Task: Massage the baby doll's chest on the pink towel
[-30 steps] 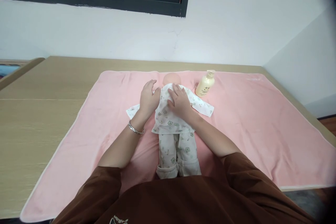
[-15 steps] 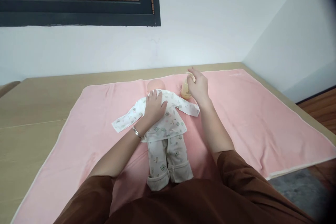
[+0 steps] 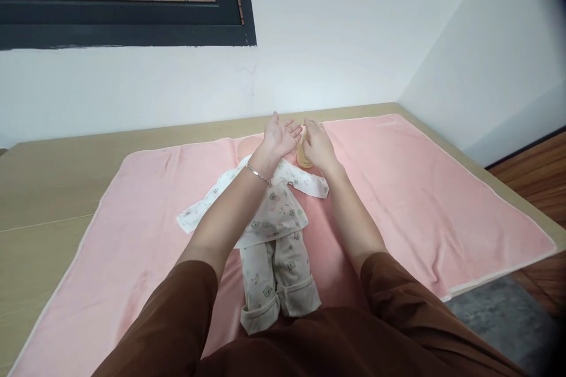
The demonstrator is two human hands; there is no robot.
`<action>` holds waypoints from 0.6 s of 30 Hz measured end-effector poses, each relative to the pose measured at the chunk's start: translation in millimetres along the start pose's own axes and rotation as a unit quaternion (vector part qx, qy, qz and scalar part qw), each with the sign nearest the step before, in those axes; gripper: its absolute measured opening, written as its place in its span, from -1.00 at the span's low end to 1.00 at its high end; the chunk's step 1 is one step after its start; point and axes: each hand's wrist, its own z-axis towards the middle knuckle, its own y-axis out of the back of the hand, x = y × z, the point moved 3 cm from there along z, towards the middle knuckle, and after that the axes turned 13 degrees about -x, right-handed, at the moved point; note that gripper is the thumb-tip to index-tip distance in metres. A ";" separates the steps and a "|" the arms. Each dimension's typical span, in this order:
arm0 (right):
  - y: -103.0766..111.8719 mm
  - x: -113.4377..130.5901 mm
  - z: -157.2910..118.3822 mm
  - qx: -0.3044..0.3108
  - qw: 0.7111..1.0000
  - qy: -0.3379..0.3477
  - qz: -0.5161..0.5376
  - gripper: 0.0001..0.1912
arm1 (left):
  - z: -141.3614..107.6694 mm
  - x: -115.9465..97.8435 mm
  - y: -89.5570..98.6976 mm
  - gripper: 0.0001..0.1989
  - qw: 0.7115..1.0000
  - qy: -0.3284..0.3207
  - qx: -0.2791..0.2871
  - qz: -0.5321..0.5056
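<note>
My left hand (image 3: 283, 136) is held palm up with its fingers apart, holding nothing I can see, beside the top of a pump bottle (image 3: 303, 157). This bottle has yellowish contents and stands on the pink blanket. My right hand (image 3: 318, 144) curls over the bottle's top and hides most of its pump. Below my left forearm lies a doll in a white printed long-sleeved top (image 3: 283, 209) and matching trousers (image 3: 292, 265) with rolled cuffs. The doll's round head (image 3: 248, 146) shows only in part behind the collar.
A pink blanket (image 3: 389, 200) with a pale edge covers much of the wooden table (image 3: 48, 182). A white wall (image 3: 327, 41) rises behind it, with a dark-framed window (image 3: 132, 32) at upper left. Wood-coloured panelling (image 3: 530, 165) and grey floor (image 3: 499, 318) show at right.
My left hand has lifted off the doll's top, turned palm up and moved right to the bottle. My right hand has come down over the pump. The view has shifted slightly.
</note>
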 end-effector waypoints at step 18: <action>-11.8 22.8 -0.7 -0.012 0.989 -0.035 -0.145 -0.38 | -69.9 -18.9 48.9 -0.24 0.991 -0.065 0.037 0.108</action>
